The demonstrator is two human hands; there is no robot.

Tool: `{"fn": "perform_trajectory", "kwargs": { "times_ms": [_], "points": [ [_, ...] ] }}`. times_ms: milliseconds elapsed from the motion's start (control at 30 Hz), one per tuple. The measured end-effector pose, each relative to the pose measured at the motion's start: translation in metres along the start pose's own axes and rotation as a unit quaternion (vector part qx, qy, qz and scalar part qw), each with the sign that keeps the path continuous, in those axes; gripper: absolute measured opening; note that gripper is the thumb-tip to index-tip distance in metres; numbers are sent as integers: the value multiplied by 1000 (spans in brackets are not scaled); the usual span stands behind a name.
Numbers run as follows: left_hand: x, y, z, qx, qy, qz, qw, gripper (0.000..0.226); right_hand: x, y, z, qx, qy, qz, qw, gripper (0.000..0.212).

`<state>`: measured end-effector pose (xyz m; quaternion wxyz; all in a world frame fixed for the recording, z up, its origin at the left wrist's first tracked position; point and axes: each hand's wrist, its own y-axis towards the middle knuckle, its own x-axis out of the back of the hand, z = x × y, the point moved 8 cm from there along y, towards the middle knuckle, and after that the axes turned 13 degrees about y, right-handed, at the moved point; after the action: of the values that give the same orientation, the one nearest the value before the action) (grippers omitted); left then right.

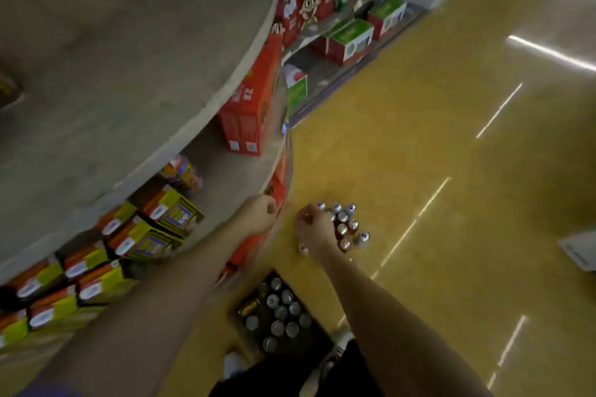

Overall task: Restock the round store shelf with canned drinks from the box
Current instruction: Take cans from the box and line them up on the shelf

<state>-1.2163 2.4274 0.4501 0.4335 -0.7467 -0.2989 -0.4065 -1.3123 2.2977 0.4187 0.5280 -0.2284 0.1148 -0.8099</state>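
The round shelf (180, 138) rises in grey tiers on the left. At the bottom centre, an open dark box (245, 309) on the floor holds several silver-topped cans (281, 313). Several more dark red cans (343, 226) stand in a cluster low down, just right of the shelf's bottom edge. My right hand (314, 230) is curled over the left side of that cluster, with a can top (303, 249) showing just under it. My left hand (258, 216) is curled at the shelf edge against red packs (279, 190). Blur hides whether it holds anything.
Yellow and orange cartons (151, 229) fill the lower tier on the left, and tall red cartons (248, 113) stand on the tier above. A straight shelf of red and green boxes (351, 39) runs along the back. The shiny yellow floor (451, 171) spreads to the right. My feet flank the box.
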Motion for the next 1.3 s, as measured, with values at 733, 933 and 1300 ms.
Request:
{"fn": "perform_trajectory", "kwargs": {
  "times_ms": [733, 933, 1300],
  "points": [
    [-362, 4, 194, 181, -47, 236, 954, 11, -138, 5, -364, -282, 20, 14, 959, 19],
    [-457, 19, 258, 208, -103, 256, 939, 27, -197, 28, -462, -299, 9, -5, 954, 27],
    [-595, 66, 324, 195, -108, 288, 931, 34, -285, 85, -580, -316, -7, 21, 948, 30]
  ]
}}
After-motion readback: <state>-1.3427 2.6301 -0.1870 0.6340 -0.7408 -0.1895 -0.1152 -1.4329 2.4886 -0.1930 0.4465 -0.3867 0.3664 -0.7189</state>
